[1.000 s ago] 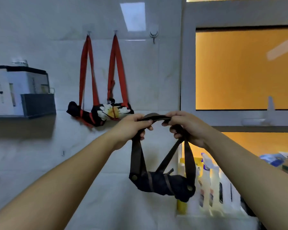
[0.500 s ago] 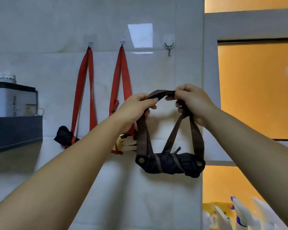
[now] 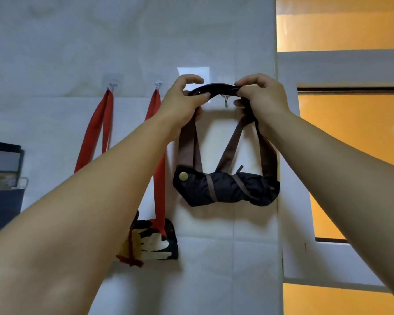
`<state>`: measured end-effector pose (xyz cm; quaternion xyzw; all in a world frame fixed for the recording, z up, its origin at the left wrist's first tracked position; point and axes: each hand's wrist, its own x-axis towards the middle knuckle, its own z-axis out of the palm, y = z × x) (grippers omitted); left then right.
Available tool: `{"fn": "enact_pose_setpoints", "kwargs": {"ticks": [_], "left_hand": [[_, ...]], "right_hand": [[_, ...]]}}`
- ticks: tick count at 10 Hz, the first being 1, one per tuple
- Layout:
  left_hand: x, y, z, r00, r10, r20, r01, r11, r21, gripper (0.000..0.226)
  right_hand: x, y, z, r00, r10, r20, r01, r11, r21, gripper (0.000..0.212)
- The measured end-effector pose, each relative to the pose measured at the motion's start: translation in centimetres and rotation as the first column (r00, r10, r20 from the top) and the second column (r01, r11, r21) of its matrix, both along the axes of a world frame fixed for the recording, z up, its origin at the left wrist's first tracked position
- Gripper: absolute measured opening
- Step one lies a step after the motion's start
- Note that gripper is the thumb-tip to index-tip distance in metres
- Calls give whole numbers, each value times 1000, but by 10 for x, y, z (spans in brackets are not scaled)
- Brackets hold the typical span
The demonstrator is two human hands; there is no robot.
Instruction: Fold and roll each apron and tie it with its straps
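Your left hand [image 3: 184,100] and right hand [image 3: 261,98] both pinch the brown neck strap [image 3: 214,89] of the rolled dark apron [image 3: 225,188], holding the loop right at the wall hook [image 3: 226,101]. The bundle, tied with its brown straps, hangs below your hands against the tiled wall [image 3: 214,258]. To its left, a red-strapped rolled apron [image 3: 156,242] hangs from two hooks.

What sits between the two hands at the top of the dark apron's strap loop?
In the head view, the brown strap spans from left hand to right hand, with the wall hook just behind and below it.
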<state>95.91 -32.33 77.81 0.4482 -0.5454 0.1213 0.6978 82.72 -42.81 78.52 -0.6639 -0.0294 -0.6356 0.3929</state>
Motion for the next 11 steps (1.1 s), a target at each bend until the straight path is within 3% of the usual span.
{"fn": "enact_pose_setpoints", "kwargs": {"ticks": [1, 2, 3, 4, 5, 7, 8, 9, 11], "left_hand": [[0, -6, 13, 999, 39, 38, -38, 999, -32, 23], [4, -26, 23, 925, 329, 189, -320, 944, -78, 27], [7, -38, 17, 758, 575, 308, -559, 816, -149, 24], [6, -46, -5, 573, 728, 375, -709, 671, -219, 27], [6, -48, -18, 533, 748, 396, -716, 648, -260, 29], [-7, -42, -51, 465, 697, 546, -767, 625, -144, 51], [-11, -29, -69, 450, 642, 620, -796, 604, -47, 58], [-10, -22, -79, 433, 662, 612, -810, 583, -57, 56], [-39, -3, -122, 415, 608, 677, -716, 677, -170, 57]], "right_hand": [[8, -5, 12, 994, -93, 54, 94, 995, -24, 25], [19, -17, 21, 929, -368, 43, 370, 919, -132, 30], [24, -23, 18, 836, -548, 18, 536, 810, -239, 28], [28, -30, 5, 666, -745, 26, 706, 619, -344, 28], [30, -33, -9, 631, -774, 44, 726, 570, -385, 30], [31, -28, -52, 587, -809, 35, 716, 499, -488, 37], [21, -14, -77, 516, -854, -65, 694, 462, -552, 40], [10, -6, -90, 518, -843, -144, 669, 504, -546, 43], [-32, 34, -147, 446, -857, -257, 704, 514, -490, 48]]}}
